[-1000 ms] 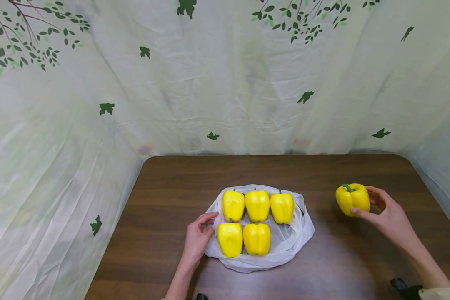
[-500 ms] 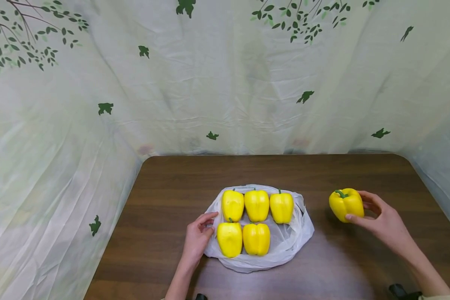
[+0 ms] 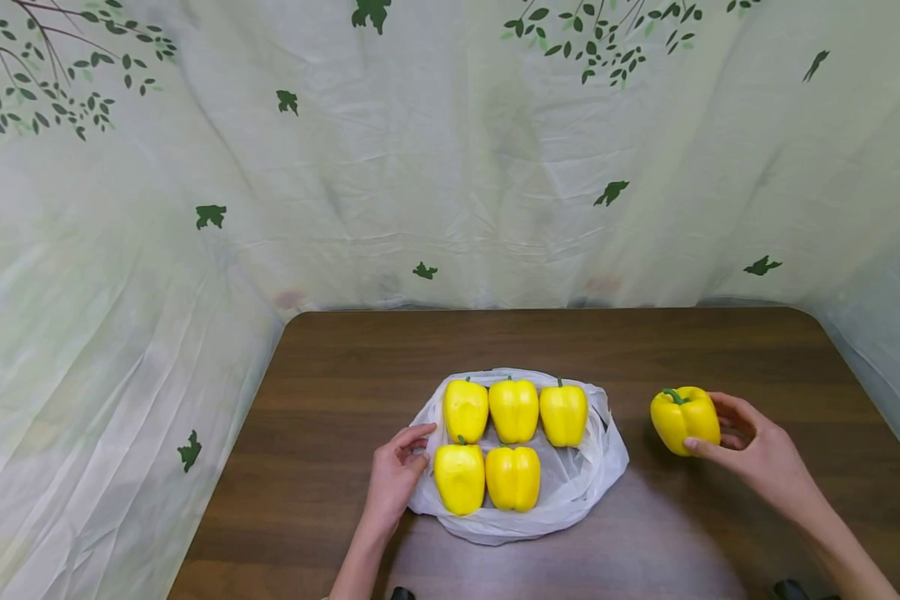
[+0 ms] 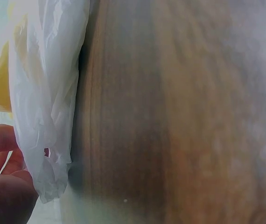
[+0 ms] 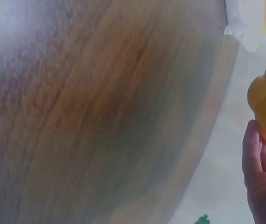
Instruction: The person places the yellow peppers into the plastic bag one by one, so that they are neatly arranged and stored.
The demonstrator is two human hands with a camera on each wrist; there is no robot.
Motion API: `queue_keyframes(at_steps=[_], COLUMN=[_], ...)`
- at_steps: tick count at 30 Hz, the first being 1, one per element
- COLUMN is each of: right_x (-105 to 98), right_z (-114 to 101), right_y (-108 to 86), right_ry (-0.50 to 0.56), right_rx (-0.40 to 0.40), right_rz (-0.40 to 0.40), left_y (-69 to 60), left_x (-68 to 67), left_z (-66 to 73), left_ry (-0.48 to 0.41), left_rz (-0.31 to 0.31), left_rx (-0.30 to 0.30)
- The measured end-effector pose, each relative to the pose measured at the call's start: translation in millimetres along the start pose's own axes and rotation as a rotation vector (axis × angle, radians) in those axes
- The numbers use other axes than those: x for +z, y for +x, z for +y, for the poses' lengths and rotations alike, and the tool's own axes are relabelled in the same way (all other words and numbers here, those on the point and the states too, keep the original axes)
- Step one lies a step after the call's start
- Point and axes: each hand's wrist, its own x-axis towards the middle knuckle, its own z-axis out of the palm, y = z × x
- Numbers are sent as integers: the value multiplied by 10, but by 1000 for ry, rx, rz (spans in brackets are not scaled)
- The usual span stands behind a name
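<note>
Several yellow bell peppers (image 3: 514, 412) lie in two rows in a white plastic bag (image 3: 603, 467), spread flat with its rim rolled down. At the bag's left edge, my left hand (image 3: 399, 473) pinches the rim between thumb and fingers; the left wrist view shows the plastic (image 4: 53, 93) running over the fingertips. Right of the bag, my right hand (image 3: 761, 454) grips another yellow bell pepper (image 3: 685, 420) from its right side, the green stem pointing up and to the left. This pepper appears raised above the table, bottom lobes facing the right wrist camera.
A brown wooden table (image 3: 360, 350) carries everything. Behind and beside it hangs a pale curtain (image 3: 457, 167) printed with green leaves. The bag has a gap at its front right, beside the front row of peppers. Part of a black device (image 3: 790, 590) shows below the right forearm.
My right hand has brought its bell pepper leftward and nearer to me, toward the bag. The left hand, the bag and the peppers in it have stayed in place.
</note>
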Motion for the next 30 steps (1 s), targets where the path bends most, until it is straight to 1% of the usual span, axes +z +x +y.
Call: queue_keyframes(at_steps=[4, 7, 13, 22, 30], right_x=[34, 68, 111, 144, 216], right_z=[-24, -45, -77, -73, -121], right_y=[-20, -36, -55, -74, -102], right_ry=[18, 19, -27, -45, -33], right_rx=[7, 26, 75, 62, 79], right_rz=[-4, -6, -25, -38, -49], left_y=[-1, -3, -6, -6, -1], left_x=[3, 1, -2, 2, 3], left_z=[-1, 0, 7, -2, -12], left_ry=[3, 1, -1, 8, 5], left_rz=[3, 2, 3, 3, 2], left_rx=[-2, 3, 9, 1, 5])
